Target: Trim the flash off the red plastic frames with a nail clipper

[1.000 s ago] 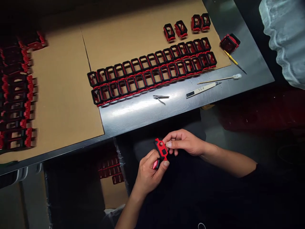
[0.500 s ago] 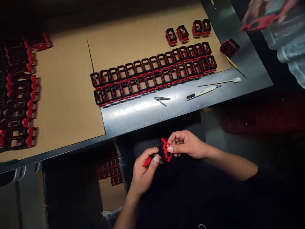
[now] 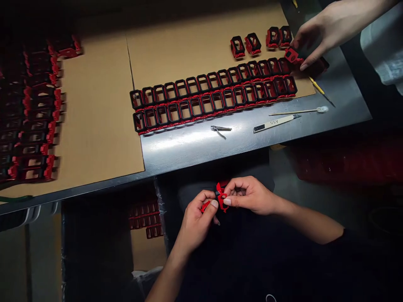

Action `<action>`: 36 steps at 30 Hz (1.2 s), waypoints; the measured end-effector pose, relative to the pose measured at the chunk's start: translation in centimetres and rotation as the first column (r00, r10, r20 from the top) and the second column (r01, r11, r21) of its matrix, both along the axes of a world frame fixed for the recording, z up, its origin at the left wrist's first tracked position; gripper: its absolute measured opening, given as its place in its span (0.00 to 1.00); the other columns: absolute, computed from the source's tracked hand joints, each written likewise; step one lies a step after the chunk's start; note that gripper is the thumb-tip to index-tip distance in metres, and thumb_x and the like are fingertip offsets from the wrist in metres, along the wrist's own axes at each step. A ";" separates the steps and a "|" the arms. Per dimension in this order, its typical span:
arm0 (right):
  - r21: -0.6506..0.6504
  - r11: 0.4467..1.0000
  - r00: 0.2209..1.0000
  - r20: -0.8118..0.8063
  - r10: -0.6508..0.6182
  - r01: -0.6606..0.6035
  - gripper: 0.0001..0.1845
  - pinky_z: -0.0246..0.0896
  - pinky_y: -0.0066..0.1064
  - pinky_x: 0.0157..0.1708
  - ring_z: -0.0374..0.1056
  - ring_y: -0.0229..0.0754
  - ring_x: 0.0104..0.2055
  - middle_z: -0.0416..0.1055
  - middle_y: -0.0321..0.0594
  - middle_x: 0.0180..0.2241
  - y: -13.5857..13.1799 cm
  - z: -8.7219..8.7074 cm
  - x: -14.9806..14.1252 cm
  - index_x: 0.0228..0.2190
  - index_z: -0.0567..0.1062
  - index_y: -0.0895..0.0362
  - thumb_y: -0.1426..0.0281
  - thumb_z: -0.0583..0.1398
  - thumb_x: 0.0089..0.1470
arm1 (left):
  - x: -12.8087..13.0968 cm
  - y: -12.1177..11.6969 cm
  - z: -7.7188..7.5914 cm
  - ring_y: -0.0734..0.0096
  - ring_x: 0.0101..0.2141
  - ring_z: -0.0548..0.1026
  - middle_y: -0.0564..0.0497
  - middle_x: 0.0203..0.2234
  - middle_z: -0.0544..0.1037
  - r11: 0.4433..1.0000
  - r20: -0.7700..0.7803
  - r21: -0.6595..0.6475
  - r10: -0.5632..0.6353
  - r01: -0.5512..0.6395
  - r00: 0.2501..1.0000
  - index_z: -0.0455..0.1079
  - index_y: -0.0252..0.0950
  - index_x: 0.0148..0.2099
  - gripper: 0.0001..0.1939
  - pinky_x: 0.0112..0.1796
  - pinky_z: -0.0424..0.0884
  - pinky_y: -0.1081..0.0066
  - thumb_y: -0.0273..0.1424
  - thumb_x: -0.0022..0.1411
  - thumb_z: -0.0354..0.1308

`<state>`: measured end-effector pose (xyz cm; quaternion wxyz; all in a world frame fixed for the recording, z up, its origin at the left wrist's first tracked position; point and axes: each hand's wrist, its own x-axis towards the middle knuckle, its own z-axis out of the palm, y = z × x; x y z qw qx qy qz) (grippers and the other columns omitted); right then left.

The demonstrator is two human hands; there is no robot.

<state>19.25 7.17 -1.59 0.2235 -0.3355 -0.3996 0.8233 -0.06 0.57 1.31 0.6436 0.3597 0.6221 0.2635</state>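
Below the table edge, a red and black plastic frame (image 3: 222, 203) is held between both hands. My right hand (image 3: 252, 195) pinches its flat red face between thumb and fingers. My left hand (image 3: 197, 218) is closed around the frame's other side, where a bit of red shows between thumb and forefinger. The fingers hide much of the part, so I cannot tell whether it is one piece or two. Beyond, on the table, two long rows of similar red and black frames (image 3: 185, 87) stand close together.
At the right, another person's hand (image 3: 330, 31) holds a red part beside the rows. A craft knife (image 3: 277, 123), cotton swab (image 3: 296, 112), yellow-handled tool (image 3: 317, 87) and small nippers (image 3: 221, 129) lie on the metal tabletop (image 3: 179, 149). More frames (image 3: 34, 167) stand on cardboard at left.
The other person's hand has come in over the right end of the rows with a red part. My left hand has moved closer to my right, and the frame has turned slightly.
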 end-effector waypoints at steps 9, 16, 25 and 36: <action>0.543 0.837 0.993 0.119 0.000 -0.065 0.08 0.64 0.23 0.32 0.69 0.33 0.31 0.74 0.39 0.31 0.0 0.1 0.7 0.35 0.79 0.60 0.67 0.65 0.62 | 0.1 0.7 0.3 0.74 0.26 0.71 0.49 0.35 0.77 1.000 -0.021 0.027 0.005 -0.005 1.000 0.73 0.35 0.46 0.23 0.28 0.69 0.73 0.49 0.60 0.62; 0.841 0.540 0.999 0.011 -0.045 0.015 0.05 0.68 0.23 0.37 0.73 0.34 0.35 0.76 0.41 0.34 0.3 -0.7 0.5 0.37 0.78 0.60 0.73 0.62 0.65 | 0.2 0.6 0.5 0.65 0.38 0.73 0.47 0.40 0.77 0.998 -0.071 0.021 0.060 -0.059 0.996 0.70 0.35 0.49 0.29 0.42 0.70 0.66 0.47 0.51 0.69; 0.956 0.290 0.994 -0.011 -0.105 0.041 0.04 0.70 0.27 0.37 0.73 0.37 0.36 0.77 0.42 0.37 0.4 -1.8 0.7 0.39 0.78 0.59 0.74 0.61 0.65 | 0.6 0.6 0.5 0.55 0.49 0.75 0.41 0.49 0.76 0.994 0.019 -0.028 0.107 -0.106 0.994 0.65 0.33 0.58 0.40 0.53 0.70 0.59 0.43 0.47 0.71; 0.941 0.332 0.979 0.006 -0.202 0.063 0.04 0.74 0.29 0.43 0.75 0.39 0.42 0.78 0.45 0.42 0.4 -1.3 0.1 0.40 0.79 0.59 0.74 0.63 0.63 | 0.5 -0.9 -0.3 0.62 0.46 0.79 0.40 0.59 0.70 0.937 -0.201 0.350 0.099 -0.023 0.975 0.63 0.39 0.62 0.33 0.45 0.79 0.64 0.30 0.54 0.66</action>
